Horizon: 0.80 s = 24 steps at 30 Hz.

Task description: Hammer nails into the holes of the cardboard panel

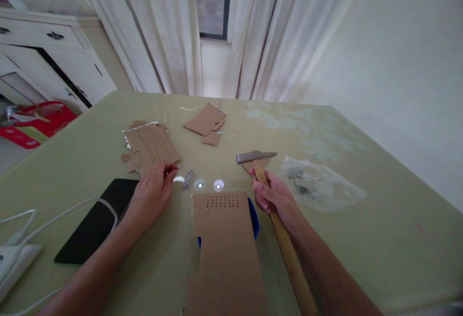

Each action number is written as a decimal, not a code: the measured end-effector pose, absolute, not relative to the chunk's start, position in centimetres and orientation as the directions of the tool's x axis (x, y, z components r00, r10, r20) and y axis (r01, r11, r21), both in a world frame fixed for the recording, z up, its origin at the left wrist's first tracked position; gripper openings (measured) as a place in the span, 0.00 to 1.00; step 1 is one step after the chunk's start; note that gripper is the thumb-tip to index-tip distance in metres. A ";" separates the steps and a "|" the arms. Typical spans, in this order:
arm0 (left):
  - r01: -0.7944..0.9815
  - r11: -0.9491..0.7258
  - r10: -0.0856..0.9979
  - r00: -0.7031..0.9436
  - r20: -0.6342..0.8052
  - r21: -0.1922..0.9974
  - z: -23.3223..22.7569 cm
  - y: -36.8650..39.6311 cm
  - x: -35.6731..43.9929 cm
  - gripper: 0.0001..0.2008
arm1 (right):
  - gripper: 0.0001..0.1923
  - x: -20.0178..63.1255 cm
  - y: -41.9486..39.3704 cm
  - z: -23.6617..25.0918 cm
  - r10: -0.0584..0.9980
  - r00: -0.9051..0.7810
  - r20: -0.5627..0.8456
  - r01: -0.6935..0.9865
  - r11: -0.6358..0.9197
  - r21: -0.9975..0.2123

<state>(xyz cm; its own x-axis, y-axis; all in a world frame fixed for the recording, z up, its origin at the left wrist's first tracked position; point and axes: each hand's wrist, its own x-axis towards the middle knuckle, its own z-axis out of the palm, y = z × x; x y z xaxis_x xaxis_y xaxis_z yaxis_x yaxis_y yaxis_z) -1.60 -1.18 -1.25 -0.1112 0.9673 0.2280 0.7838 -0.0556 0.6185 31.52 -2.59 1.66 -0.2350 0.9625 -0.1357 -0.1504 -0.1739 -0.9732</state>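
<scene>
Gripped wooden-handled hammer point(269, 195) in right hand point(277, 198), steel head toward twelve o'clock; pinched nail point(176, 169) in left hand point(152, 193), near nails point(188, 179).

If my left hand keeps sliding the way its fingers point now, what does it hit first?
Most likely the small pile of nails, just past the left hand fingertips, which pinch a nail. Beyond them lie two small round lights. Depth is hard to judge.
</scene>
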 end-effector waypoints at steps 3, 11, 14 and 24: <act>0.549 -0.131 0.972 -0.095 0.217 0.825 0.2 -2.2 -0.1 0.17 | 0.32 31.4 -2.4 1.2 0.958 -0.234 -0.164 -0.133 -0.199 -0.971; 0.259 -0.307 0.951 0.100 0.291 0.916 1.0 -6.4 4.1 0.14 | 0.36 30.6 -2.8 0.9 0.938 -0.267 -0.221 -0.157 -0.268 -0.951; 0.227 -0.398 0.911 0.208 0.356 0.889 0.4 -7.2 4.6 0.13 | 0.36 30.3 -2.9 0.8 0.935 -0.282 -0.215 -0.150 -0.264 -0.953; 0.250 -0.452 0.892 0.113 0.438 0.856 0.5 -7.9 5.7 0.14 | 0.36 29.8 -3.3 0.0 0.928 -0.285 -0.240 -0.176 -0.296 -0.939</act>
